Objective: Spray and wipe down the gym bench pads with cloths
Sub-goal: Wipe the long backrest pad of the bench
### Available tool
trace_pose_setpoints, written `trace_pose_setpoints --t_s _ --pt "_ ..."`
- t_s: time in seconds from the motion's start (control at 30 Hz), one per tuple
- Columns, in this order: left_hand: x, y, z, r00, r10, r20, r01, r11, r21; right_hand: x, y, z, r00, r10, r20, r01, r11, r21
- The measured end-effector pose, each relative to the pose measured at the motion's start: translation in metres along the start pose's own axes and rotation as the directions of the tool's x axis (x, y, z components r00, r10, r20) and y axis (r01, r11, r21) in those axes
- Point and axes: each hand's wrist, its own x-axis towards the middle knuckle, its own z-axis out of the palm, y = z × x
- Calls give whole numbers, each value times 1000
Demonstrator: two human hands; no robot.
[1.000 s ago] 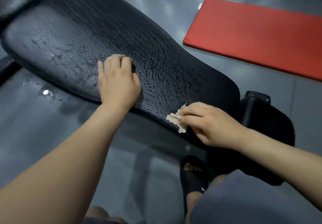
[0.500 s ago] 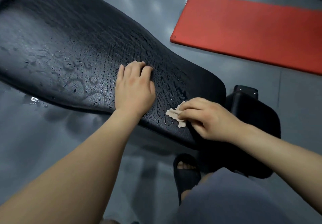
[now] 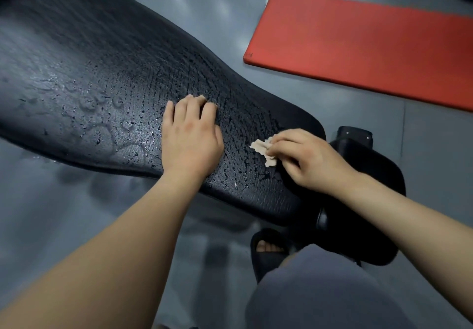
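Observation:
A long black bench pad (image 3: 102,59) runs from the upper left to the lower right, its cracked surface covered in spray droplets. My left hand (image 3: 190,136) lies palm down on the pad's middle with the fingers curled; whatever may be under the palm is hidden. Near the narrow end of the pad, my right hand (image 3: 307,159) pinches a small crumpled beige cloth (image 3: 261,147) and presses it on the wet surface.
A red exercise mat (image 3: 358,44) lies on the grey floor at the upper right. A second black pad (image 3: 376,175) sits just past the narrow end. My foot in a black slipper (image 3: 268,249) and my knee in grey shorts (image 3: 320,290) are below the bench.
My left hand has slid along the pad toward the narrow end, closer to my right hand. The right hand with the cloth has shifted slightly farther onto the pad.

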Motion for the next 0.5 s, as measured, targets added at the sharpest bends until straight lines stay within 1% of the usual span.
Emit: trace_pose_setpoints --t_s 0.07,0.23,0.33,0.43,0.5 --pt "0 0 0 1000 1 2 -1 1000 10 26 10 1 1000 29 -5 -29 999 -30" --pt "0 0 0 1000 1 -10 -1 1000 17 91 25 9 986 148 -81 -152 987 -44" --pt "0 0 0 1000 2 -14 -2 1000 10 80 19 9 982 165 -94 -170 984 -47" --pt "1 0 1 1000 -2 -10 2 1000 11 49 13 7 984 150 -91 -155 987 -47" --pt "0 0 1 1000 -2 -12 2 1000 6 48 16 8 986 140 -93 -145 988 -51"
